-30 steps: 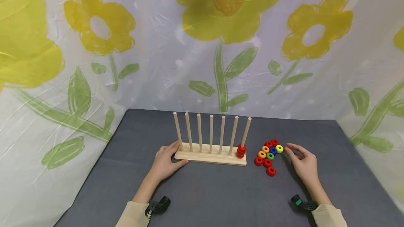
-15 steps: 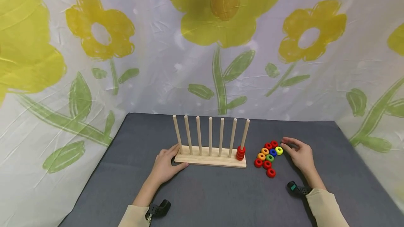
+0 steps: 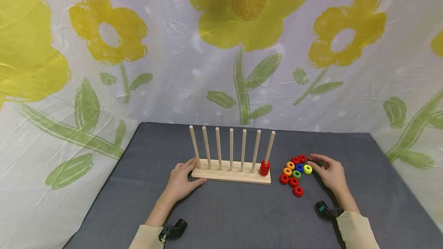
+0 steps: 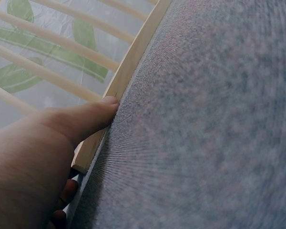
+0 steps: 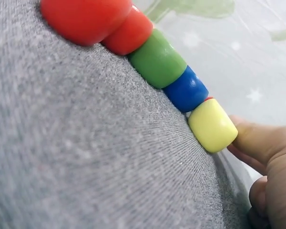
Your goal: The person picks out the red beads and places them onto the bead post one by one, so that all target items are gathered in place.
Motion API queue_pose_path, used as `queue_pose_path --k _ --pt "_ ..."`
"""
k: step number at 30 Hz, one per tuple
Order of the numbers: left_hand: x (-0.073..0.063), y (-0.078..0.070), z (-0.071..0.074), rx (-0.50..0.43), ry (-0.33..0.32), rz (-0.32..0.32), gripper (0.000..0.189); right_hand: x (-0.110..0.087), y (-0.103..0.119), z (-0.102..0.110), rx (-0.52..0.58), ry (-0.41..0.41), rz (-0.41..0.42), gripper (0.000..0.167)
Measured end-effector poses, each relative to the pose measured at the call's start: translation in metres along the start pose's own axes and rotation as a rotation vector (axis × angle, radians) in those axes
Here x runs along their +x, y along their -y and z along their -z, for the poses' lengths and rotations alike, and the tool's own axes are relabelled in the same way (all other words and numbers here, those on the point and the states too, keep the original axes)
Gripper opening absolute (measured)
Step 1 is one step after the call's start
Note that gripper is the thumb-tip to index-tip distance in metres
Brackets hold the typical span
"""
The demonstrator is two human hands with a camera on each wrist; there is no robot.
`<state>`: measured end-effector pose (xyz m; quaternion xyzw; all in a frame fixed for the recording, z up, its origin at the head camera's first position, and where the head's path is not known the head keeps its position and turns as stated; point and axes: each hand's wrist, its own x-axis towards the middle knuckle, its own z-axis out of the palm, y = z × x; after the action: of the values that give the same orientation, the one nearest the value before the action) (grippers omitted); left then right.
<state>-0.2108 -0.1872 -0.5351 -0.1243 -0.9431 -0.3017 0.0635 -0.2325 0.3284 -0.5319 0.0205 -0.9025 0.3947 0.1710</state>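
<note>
Wooden rack (image 3: pixel 230 173) in the grip of the left hand (image 3: pixel 180 180); yellow ring (image 3: pixel 307 169) beside the right hand (image 3: pixel 332 174).
Held at its end, with left thumb on the near edge; seven pegs (image 3: pixel 231 149) rightward from that hand, red rings (image 3: pixel 264 168) stacked on the farthest. Right thumb and forefinger slightly spread, too close to the yellow ring to tell whether touching; leftward from that hand, a blue ring (image 3: pixel 299 168), a green ring (image 3: pixel 296 174), two orange rings (image 3: pixel 290 165) and five loose red rings (image 3: pixel 298 191), clustered on the grey surface (image 3: pixel 235 210).

No text, brand, number or sign is readable; the right wrist camera (image 3: pixel 327 210) looks too small to tell.
</note>
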Motion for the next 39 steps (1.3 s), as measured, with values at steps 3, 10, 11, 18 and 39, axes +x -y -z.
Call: queue_pose_path --k 3,10,11,18,39 --pt "0.000 0.000 0.001 -0.004 -0.005 -0.004 0.089 0.000 0.001 0.001 0.002 0.026 0.010 0.038" --pt "-0.001 0.001 0.004 -0.002 -0.017 -0.013 0.088 0.002 0.002 0.001 0.016 0.116 0.044 0.042" --pt "-0.001 0.001 0.003 0.003 -0.019 -0.014 0.088 0.002 0.003 0.001 0.015 0.123 0.051 0.042" --pt "-0.001 0.002 -0.001 0.006 -0.018 -0.016 0.087 0.005 0.006 0.002 -0.007 0.121 0.041 0.046" --pt "0.001 0.003 -0.002 -0.005 -0.006 -0.004 0.089 0.007 0.005 -0.011 -0.063 0.079 0.069 0.037"
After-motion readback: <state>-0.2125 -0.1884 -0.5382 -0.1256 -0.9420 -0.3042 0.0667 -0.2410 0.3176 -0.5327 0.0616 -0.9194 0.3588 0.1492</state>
